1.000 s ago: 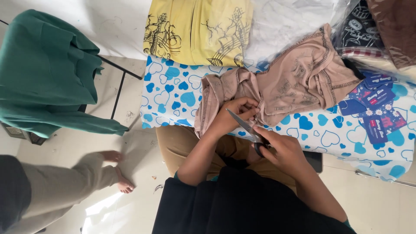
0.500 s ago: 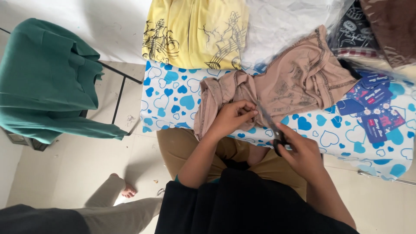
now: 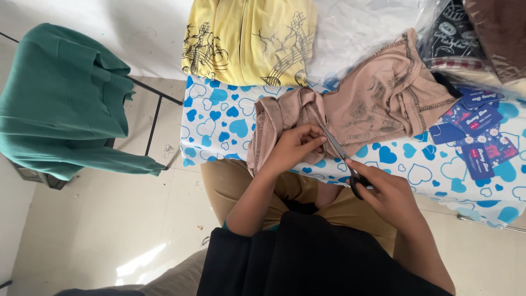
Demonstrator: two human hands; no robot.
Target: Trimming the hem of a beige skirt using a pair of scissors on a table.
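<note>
A: Pinching a fold of the tan garment (image 3: 378,101), our left hand (image 3: 293,148) is closed on the cloth at its bunched near edge, while our right hand (image 3: 386,194) is wrapped around the black handles of the scissors (image 3: 342,159), blades angled up to that fold.

B: Where does the garment lie?

A: On the heart-print tablecloth (image 3: 224,118), spread across its middle, the crumpled end hanging just over the near edge above our lap.

B: How do we judge it will handle?

A: Light, soft and limp, we think. It slumps wherever it is not held, so we would grip it close beside the blades, along the stitched seam, to keep it taut.

B: And farther out from the garment?

A: Beyond it, a folded yellow shirt (image 3: 249,38) with black drawings; to its right, blue printed cards (image 3: 474,123) on the cloth, and dark bagged clothes (image 3: 457,33) past them. Well to its left, a green garment (image 3: 60,98) draped over a dark frame.
</note>
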